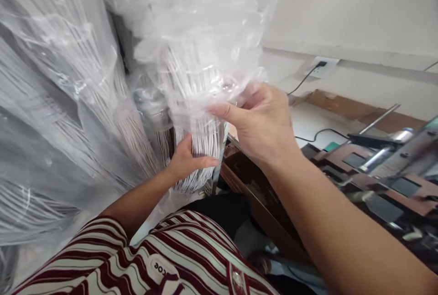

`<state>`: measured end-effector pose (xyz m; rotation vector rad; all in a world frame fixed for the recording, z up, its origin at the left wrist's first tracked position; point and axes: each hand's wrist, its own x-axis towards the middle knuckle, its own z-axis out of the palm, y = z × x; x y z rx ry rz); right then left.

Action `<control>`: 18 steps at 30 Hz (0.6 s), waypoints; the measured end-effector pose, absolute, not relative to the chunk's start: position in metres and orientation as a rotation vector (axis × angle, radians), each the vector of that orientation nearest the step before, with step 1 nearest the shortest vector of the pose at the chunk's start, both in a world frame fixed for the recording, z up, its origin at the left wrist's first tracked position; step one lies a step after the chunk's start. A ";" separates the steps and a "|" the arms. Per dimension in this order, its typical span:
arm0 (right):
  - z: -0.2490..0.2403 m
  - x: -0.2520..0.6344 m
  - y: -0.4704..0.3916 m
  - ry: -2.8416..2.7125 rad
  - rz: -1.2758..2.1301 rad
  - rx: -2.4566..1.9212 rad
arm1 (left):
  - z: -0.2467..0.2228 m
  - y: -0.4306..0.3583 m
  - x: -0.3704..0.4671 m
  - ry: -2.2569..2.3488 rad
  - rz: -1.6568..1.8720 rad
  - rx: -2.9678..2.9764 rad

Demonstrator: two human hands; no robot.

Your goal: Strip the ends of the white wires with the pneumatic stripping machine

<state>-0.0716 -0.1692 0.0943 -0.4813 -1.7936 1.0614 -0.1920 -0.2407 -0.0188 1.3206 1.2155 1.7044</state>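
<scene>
A thick bundle of thin white wires point(206, 142) hangs in front of me, its upper part inside a clear plastic bag point(205, 17). My left hand point(188, 160) grips the bare lower part of this bundle, the thumb lying across the front and the other fingers mostly hidden. Higher up on the right, my right hand point(265, 124) pinches the edge of the bag between thumb and fingers. The bag's rim sits gathered around the wires just above my left hand.
More bagged wire bundles point(133, 135) hang at the left, close to my left arm. A darker bundle point(164, 142) is beside the white one. On the right, a bench holds metal fixtures point(379, 163). A wall socket point(321, 67) has a black cable plugged in. A brown box point(260, 185) stands below.
</scene>
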 end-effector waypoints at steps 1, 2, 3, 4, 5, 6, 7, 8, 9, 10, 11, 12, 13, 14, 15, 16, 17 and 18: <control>0.088 -0.064 -0.170 -1.783 1.081 -0.485 | -0.029 -0.234 -0.192 1.128 1.611 1.269; 0.079 -0.054 -0.171 -1.779 1.117 -0.496 | -0.039 -0.228 -0.191 1.055 1.559 1.209; 0.065 -0.042 -0.172 -1.783 1.162 -0.516 | -0.048 -0.221 -0.190 1.025 1.536 1.177; 0.048 -0.030 -0.172 -1.795 1.199 -0.543 | -0.055 -0.214 -0.187 1.004 1.525 1.157; 0.027 -0.018 -0.173 -1.816 1.240 -0.586 | -0.060 -0.207 -0.183 0.985 1.523 1.147; 0.005 -0.007 -0.174 -1.836 1.260 -0.646 | -0.061 -0.199 -0.176 0.968 1.513 1.149; -0.017 0.002 -0.176 -1.863 1.241 -0.721 | -0.060 -0.190 -0.167 0.942 1.502 1.149; -0.039 0.010 -0.178 -1.875 1.212 -0.783 | -0.056 -0.181 -0.156 0.911 1.493 1.144; -0.060 0.014 -0.180 -1.837 1.169 -0.809 | -0.050 -0.172 -0.143 0.878 1.490 1.134; -0.078 0.017 -0.182 -1.767 1.098 -0.826 | -0.043 -0.165 -0.128 0.841 1.504 1.115; -0.094 0.019 -0.183 -1.686 1.021 -0.861 | -0.036 -0.159 -0.114 0.802 1.515 1.103; -0.108 0.021 -0.183 -1.611 0.940 -0.919 | -0.029 -0.154 -0.099 0.758 1.520 1.102; -0.121 0.024 -0.182 -1.587 0.862 -1.003 | -0.023 -0.152 -0.087 0.714 1.519 1.113; -0.133 0.029 -0.179 -1.621 0.802 -1.110 | -0.018 -0.151 -0.076 0.669 1.503 1.137; -0.145 0.036 -0.176 -1.699 0.758 -1.229 | -0.014 -0.151 -0.068 0.625 1.485 1.162; -0.156 0.046 -0.172 -1.797 0.735 -1.347 | -0.012 -0.151 -0.063 0.583 1.467 1.182; -0.167 0.059 -0.168 -1.860 0.730 -1.450 | -0.011 -0.151 -0.060 0.545 1.451 1.198; -0.177 0.074 -0.164 -1.891 0.733 -1.547 | -0.012 -0.151 -0.059 0.512 1.446 1.206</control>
